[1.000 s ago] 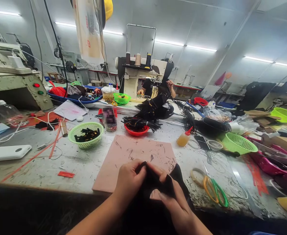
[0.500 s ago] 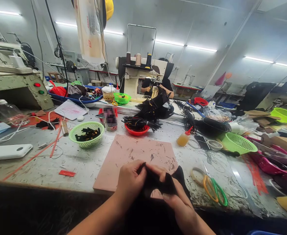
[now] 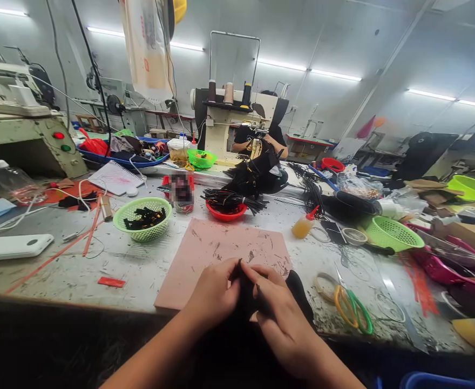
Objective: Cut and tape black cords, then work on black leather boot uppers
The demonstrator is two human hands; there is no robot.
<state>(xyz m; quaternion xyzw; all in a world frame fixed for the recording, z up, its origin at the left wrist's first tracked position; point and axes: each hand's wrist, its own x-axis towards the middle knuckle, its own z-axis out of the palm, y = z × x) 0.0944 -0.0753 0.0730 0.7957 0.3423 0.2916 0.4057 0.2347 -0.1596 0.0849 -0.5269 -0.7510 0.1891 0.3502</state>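
Observation:
Both my hands meet over the near edge of a pink work mat (image 3: 221,248). My left hand (image 3: 213,294) and my right hand (image 3: 282,319) pinch the same piece of black fabric (image 3: 298,289), which hangs down toward my lap. Most of the fabric is hidden between my fingers. Yellow and green scissors (image 3: 353,308) lie on the bench just right of my right hand.
A green basket of black pieces (image 3: 142,219), a red bowl of black strips (image 3: 226,208) and a glue bottle (image 3: 304,224) stand behind the mat. A white device (image 3: 13,247) lies at left. Another person works at a sewing machine (image 3: 229,121) across the bench.
My right hand has slid left and up over the fabric, closing toward my left hand. The view has tilted slightly down.

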